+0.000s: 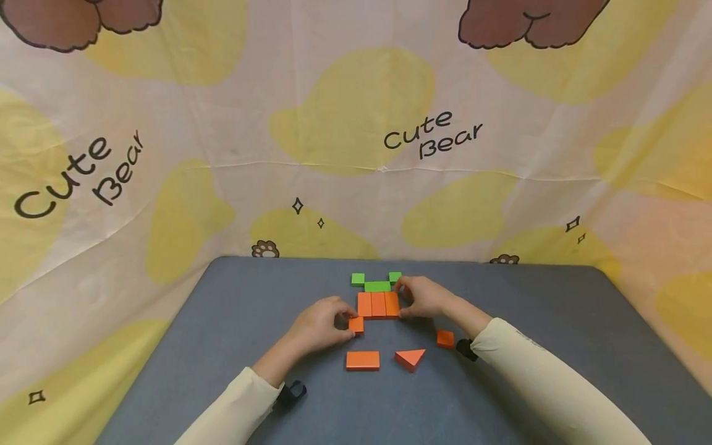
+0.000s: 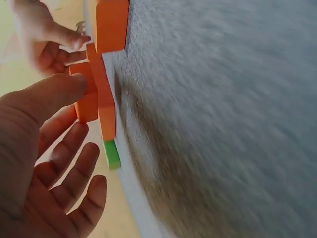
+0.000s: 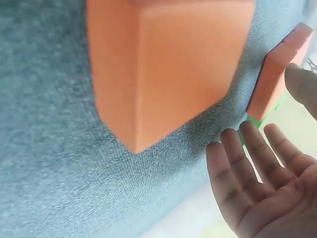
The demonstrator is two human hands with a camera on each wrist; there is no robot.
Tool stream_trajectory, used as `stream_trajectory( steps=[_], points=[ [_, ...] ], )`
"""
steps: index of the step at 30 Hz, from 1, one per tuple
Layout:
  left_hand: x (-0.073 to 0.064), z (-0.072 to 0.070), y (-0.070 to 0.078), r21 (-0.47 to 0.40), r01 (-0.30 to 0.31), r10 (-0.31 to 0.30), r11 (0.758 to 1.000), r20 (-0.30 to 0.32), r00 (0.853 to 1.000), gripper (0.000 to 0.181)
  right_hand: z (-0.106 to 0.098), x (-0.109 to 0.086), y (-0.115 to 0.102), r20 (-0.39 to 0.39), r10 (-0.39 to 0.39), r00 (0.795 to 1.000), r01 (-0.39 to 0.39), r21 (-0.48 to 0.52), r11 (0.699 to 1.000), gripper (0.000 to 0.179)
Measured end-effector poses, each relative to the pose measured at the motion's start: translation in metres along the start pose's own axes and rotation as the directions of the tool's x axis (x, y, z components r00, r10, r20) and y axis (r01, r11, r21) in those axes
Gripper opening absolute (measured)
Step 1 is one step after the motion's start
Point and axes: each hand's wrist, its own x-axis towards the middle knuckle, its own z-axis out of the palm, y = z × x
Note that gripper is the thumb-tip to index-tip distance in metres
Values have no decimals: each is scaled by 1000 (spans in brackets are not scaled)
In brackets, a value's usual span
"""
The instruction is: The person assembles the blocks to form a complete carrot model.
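Observation:
In the head view my left hand [image 1: 319,324] pinches a small square orange block [image 1: 356,326] between thumb and fingers, at the near left corner of a row of orange blocks [image 1: 378,304]. The left wrist view shows that thumb on the block's face [image 2: 88,108]. My right hand [image 1: 425,298] is at the row's right side, its thumb and index finger beside the rightmost block [image 1: 392,304]. Its fingers look fairly straight in the right wrist view. Beyond the row lie a green rectangular block [image 1: 377,287] and two small green blocks, left [image 1: 358,279] and right [image 1: 395,277].
Nearer me on the dark grey table [image 1: 183,358] lie an orange rectangular block [image 1: 363,360] and an orange triangular block [image 1: 410,359]. A small orange block [image 1: 445,339] sits beside my right wrist. A patterned cloth [image 1: 345,123] hangs behind the table.

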Motion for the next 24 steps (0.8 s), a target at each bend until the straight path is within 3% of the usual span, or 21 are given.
stream_trajectory(
  steps=[8, 14, 24],
  points=[
    [21, 9, 8, 22, -36, 35, 999, 44, 998, 27, -7, -21, 8, -37, -34, 999, 35, 42, 999, 37],
    [26, 12, 7, 26, -45, 44, 999, 50, 998, 27, -14, -48, 12, -40, -51, 998, 52, 5, 999, 27],
    [30, 16, 8, 47, -47, 44, 998, 44, 998, 28, -11, -88, 33, -34, -108, 994, 106, -45, 993, 28]
  ],
)
